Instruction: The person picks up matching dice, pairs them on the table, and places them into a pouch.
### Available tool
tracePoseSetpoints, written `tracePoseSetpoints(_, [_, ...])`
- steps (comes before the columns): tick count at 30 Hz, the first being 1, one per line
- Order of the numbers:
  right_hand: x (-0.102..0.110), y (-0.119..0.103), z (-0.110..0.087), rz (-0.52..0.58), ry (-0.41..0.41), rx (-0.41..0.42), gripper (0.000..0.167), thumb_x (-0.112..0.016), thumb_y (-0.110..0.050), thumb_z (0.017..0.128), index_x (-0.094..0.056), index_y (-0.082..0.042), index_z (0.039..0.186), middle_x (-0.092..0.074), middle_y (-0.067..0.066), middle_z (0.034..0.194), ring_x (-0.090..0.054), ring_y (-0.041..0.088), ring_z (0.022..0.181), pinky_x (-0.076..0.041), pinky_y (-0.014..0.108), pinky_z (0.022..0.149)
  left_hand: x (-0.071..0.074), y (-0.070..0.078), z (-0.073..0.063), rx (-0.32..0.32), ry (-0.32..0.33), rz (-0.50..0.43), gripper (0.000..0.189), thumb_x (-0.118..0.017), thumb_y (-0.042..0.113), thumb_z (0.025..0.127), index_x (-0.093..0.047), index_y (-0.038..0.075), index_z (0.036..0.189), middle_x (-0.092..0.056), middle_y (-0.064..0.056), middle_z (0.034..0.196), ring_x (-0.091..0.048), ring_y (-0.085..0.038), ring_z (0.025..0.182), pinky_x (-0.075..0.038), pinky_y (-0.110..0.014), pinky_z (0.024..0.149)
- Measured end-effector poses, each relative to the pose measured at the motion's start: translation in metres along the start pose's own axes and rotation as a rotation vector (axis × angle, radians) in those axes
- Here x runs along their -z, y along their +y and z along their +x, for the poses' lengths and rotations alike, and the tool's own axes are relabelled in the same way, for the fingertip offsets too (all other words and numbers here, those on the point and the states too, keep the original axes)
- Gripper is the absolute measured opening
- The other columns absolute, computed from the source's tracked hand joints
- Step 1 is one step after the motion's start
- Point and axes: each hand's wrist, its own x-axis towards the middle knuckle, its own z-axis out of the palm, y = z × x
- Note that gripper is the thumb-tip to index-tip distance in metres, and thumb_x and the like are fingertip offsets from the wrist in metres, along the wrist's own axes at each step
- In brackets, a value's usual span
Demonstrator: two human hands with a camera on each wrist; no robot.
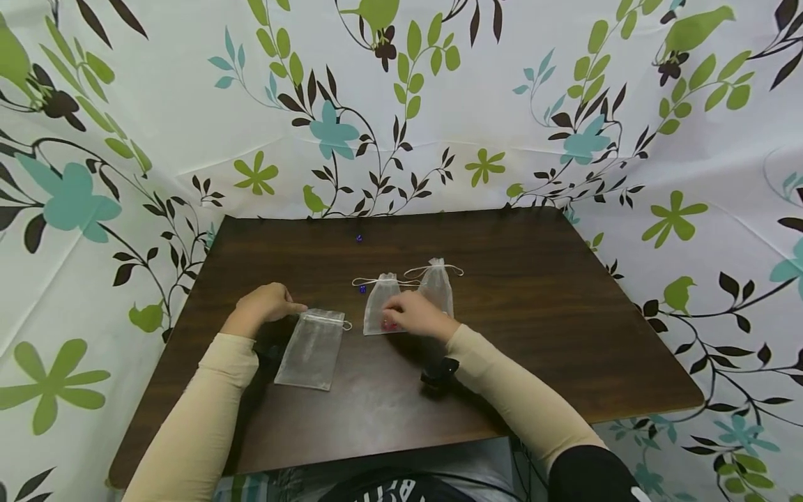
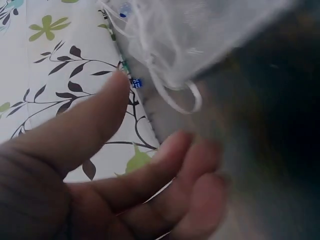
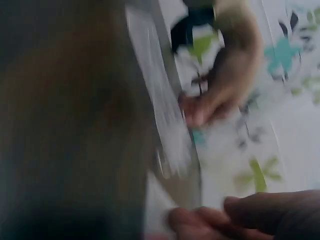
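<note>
A flat white sheer drawstring pouch lies on the left part of the table. My left hand is at its top corner; in the left wrist view the thumb and fingers stand apart with nothing between them, near the pouch's looped cord. My right hand is over a second sheer pouch, which has small red pieces at its bottom. Blurred in the right wrist view, its fingers are loosely bent beside a white pouch corner. A third pouch lies partly behind this hand.
Two small blue dice lie farther back: one die beside the middle pouch's cord, another die near the far edge. The brown table meets a patterned cloth behind. A dark wrist camera hangs under the right wrist.
</note>
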Motion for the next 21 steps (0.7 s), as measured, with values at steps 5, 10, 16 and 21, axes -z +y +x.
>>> tracePoseSetpoints(5, [-0.032, -0.024, 0.017, 0.138, -0.294, -0.039, 0.024, -0.058, -0.017, 0.105, -0.077, -0.004, 0.097, -0.072, 0.000, 0.074, -0.064, 0.013, 0.056, -0.051, 0.027, 0.050, -0.008, -0.005, -0.006, -0.035, -0.058, -0.006, 0.045, -0.069, 0.042, 0.096, -0.075, -0.002, 0.088, -0.070, -0.009, 0.081, -0.063, -0.024, 0.074, -0.053, -0.042, 0.069])
tracePoseSetpoints(10, [-0.052, -0.036, 0.032, 0.202, -0.304, -0.073, 0.027, -0.062, -0.021, 0.103, -0.077, -0.006, 0.086, -0.069, 0.000, 0.066, -0.062, 0.012, 0.051, -0.048, 0.025, 0.047, -0.014, -0.009, -0.004, -0.122, -0.056, -0.114, 0.032, -0.072, 0.028, 0.095, -0.070, 0.004, 0.073, -0.061, -0.002, 0.068, -0.055, -0.018, 0.064, -0.047, -0.033, 0.060])
tracePoseSetpoints(16, [-0.060, -0.041, 0.038, 0.359, -0.269, -0.188, 0.021, -0.068, -0.023, 0.099, -0.075, -0.003, 0.102, -0.069, 0.003, 0.074, -0.062, 0.013, 0.057, -0.045, 0.025, 0.047, -0.013, -0.021, -0.006, -0.262, -0.052, -0.372, 0.028, -0.069, 0.017, 0.098, -0.058, 0.008, 0.074, -0.057, 0.000, 0.073, -0.048, -0.013, 0.065, -0.041, -0.030, 0.060])
tracePoseSetpoints(21, [-0.057, -0.043, 0.041, 0.553, -0.152, -0.193, 0.026, -0.070, -0.019, 0.098, -0.071, -0.003, 0.120, -0.069, 0.007, 0.087, -0.062, 0.015, 0.062, -0.047, 0.028, 0.051, -0.001, -0.023, -0.013, -0.387, 0.157, -0.465, 0.017, -0.073, 0.016, 0.095, -0.065, 0.004, 0.089, -0.064, -0.005, 0.084, -0.057, -0.019, 0.080, -0.047, -0.034, 0.073])
